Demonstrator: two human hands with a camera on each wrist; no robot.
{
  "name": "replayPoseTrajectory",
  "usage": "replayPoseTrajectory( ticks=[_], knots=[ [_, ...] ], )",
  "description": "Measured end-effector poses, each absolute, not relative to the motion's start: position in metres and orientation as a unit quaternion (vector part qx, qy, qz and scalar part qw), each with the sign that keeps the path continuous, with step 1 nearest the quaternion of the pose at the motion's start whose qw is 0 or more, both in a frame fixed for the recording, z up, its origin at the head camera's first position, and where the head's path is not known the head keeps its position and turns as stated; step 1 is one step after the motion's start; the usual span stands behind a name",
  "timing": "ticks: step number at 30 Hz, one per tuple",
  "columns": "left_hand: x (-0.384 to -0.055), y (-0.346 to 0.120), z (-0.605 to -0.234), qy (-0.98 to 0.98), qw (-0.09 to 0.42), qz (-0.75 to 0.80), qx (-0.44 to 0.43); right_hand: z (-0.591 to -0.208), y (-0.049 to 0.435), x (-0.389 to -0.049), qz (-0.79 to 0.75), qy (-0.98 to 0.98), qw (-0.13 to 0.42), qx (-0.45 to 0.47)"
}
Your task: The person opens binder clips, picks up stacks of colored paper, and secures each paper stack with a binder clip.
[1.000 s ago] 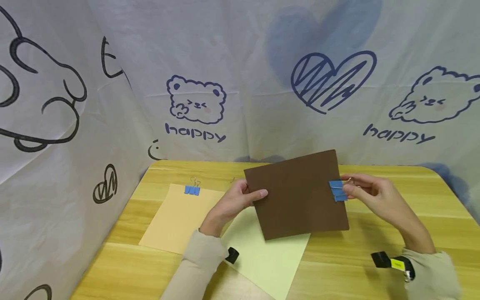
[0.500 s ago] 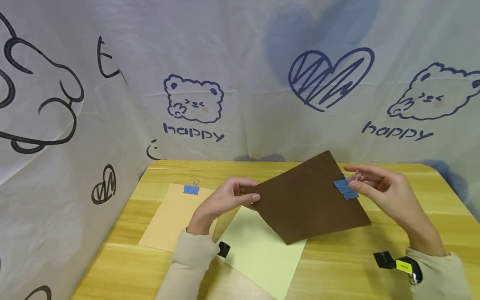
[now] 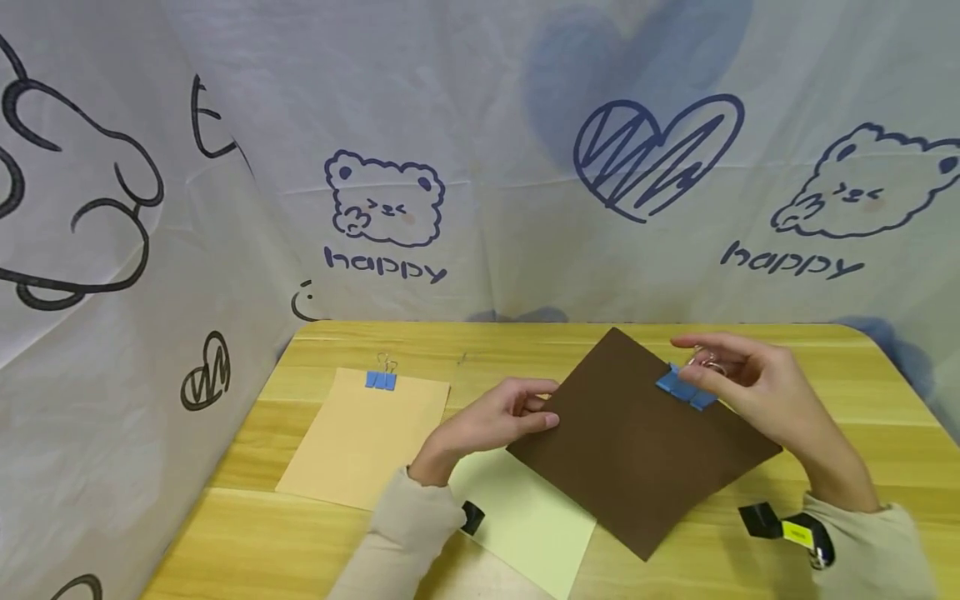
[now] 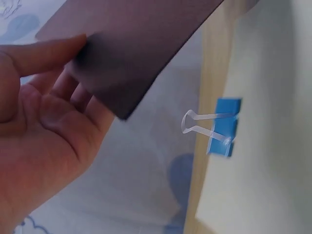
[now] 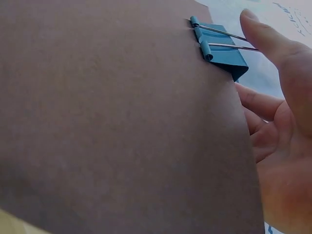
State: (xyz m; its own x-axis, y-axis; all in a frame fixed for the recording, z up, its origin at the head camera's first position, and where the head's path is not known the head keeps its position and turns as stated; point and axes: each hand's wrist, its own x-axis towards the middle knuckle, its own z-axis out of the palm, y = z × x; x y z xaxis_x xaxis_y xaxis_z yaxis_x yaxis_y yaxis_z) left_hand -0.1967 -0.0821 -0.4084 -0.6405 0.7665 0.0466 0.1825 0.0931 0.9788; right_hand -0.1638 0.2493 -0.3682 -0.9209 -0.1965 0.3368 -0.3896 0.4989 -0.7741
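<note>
A dark brown sheet of paper or card (image 3: 645, 458) is held tilted in the air, one corner pointing toward me. My left hand (image 3: 495, 421) pinches its left edge, thumb on the front face and fingers behind, as the left wrist view confirms near the corner (image 4: 124, 105). On the upper right edge sits a blue binder clip (image 3: 699, 397), clamped over the sheet. My right hand (image 3: 761, 387) grips the clip's wire handles between thumb and fingers; in the right wrist view the thumb lies against the wires (image 5: 229, 46).
A peach sheet (image 3: 360, 442) lies on the wooden table (image 3: 225, 533) at left, another blue binder clip (image 3: 381, 381) on its top edge. A pale green sheet (image 3: 517, 508) lies partly under the brown one. A printed cloth (image 3: 480, 108) hangs behind the table.
The brown sheet has turned clockwise and come lower, its clipped edge swinging from the right side to the upper right. Both hands keep hold; the left hand has moved slightly right and down.
</note>
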Motion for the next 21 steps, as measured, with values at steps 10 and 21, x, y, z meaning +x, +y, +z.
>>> replayPoseTrajectory(
  ticks=[10, 21],
  knots=[
    [-0.191, -0.054, -0.431, 0.695, 0.234, 0.608, 0.303, -0.373, 0.253, -0.167, 0.435, -0.881, 0.056, 0.178],
    [-0.189, -0.046, -0.44, 0.741, 0.188, 0.58, 0.282, -0.38, 0.258, -0.173, 0.413, -0.889, 0.079, 0.182]
  ],
)
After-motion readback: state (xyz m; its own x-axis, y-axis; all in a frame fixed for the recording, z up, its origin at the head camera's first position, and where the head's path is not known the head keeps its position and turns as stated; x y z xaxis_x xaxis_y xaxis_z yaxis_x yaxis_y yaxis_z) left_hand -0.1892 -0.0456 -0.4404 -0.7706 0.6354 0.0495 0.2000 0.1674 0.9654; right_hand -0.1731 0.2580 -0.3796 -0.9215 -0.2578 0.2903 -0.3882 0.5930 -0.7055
